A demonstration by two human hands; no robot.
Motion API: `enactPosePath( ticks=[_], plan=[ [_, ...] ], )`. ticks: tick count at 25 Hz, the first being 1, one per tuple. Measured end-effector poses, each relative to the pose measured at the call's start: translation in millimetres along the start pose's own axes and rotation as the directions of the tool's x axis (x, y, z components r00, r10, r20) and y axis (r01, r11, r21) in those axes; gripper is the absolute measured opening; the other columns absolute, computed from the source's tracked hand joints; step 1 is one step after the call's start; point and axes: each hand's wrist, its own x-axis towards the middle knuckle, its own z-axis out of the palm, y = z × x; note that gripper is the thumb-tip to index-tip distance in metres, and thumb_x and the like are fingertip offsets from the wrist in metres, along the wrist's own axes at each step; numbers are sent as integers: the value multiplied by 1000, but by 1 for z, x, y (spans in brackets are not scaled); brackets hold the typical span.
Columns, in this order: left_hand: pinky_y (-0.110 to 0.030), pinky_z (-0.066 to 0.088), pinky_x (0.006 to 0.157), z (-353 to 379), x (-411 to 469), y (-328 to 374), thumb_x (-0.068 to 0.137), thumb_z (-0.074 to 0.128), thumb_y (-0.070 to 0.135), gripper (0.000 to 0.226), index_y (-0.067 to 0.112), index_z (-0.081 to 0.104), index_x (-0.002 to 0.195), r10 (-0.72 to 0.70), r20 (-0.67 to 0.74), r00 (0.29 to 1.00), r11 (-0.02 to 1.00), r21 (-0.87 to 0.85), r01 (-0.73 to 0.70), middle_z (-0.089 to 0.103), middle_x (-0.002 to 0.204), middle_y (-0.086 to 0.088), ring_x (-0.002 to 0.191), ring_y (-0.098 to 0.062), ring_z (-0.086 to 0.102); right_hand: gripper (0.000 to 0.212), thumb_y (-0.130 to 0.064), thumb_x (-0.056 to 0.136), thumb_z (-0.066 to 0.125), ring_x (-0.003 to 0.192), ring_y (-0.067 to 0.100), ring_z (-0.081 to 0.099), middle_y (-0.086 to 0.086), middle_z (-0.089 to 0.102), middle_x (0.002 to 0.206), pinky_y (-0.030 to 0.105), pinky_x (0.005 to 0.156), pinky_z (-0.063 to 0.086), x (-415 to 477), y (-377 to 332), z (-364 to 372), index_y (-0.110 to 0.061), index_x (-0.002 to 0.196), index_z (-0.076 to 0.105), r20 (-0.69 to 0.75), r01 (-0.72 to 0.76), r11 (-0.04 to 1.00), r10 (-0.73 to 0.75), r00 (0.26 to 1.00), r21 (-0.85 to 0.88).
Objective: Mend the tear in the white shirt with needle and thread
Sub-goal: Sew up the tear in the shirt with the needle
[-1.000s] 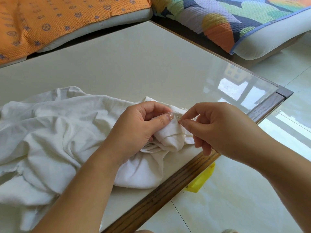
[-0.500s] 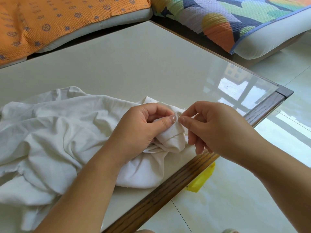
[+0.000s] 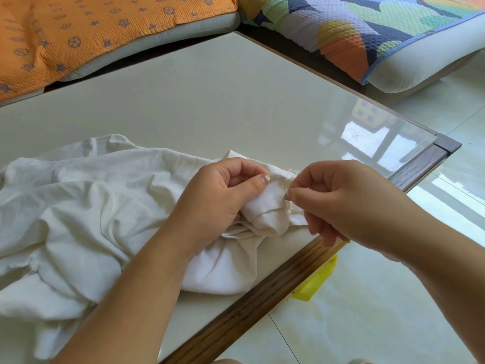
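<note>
The white shirt (image 3: pixel 86 214) lies crumpled on the left half of the glossy table (image 3: pixel 210 101). My left hand (image 3: pixel 220 200) grips a bunched fold of the shirt near the table's front edge, thumb pressed on top of the cloth. My right hand (image 3: pixel 341 203) pinches a thin needle (image 3: pixel 284 188) between thumb and forefinger, its tip against the fold just right of my left thumb. A few frayed thread ends (image 3: pixel 291 171) stick up from the cloth edge. The thread itself is too fine to follow.
The table has a dark wooden rim (image 3: pixel 262 298) along its front edge. A yellow object (image 3: pixel 315 282) lies on the tiled floor under that edge. An orange cushion (image 3: pixel 78 35) and a multicoloured cushion (image 3: pixel 367 35) border the table's far sides.
My right hand has shifted slightly lower and the needle now sits lower on the fold. My left hand keeps its grip on the cloth, thumb drawn back a little.
</note>
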Motion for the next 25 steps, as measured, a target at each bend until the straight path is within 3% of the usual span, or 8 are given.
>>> enactPosePath(
  ticks=[17, 25],
  plan=[
    [-20, 53, 57, -1, 0, -3, 93, 63, 17, 9, 12, 71, 91, 6, 71, 997, 1000, -5, -5, 73, 75, 1, 69, -10, 68, 18, -30, 95, 56, 34, 4, 51, -4, 65, 50, 9, 37, 34, 3, -2, 5, -22, 80, 64, -50, 9, 1000, -8, 999, 4],
    [-37, 60, 80, 4, -1, -6, 87, 72, 22, 5, 19, 75, 86, 53, 32, 998, 996, 74, -55, 76, 84, -2, 84, -18, 72, 16, -25, 98, 54, 41, 12, 56, 2, 70, 59, 17, 43, 42, 5, 2, 11, -17, 86, 60, -62, 3, 996, 2, 998, 90]
  ],
)
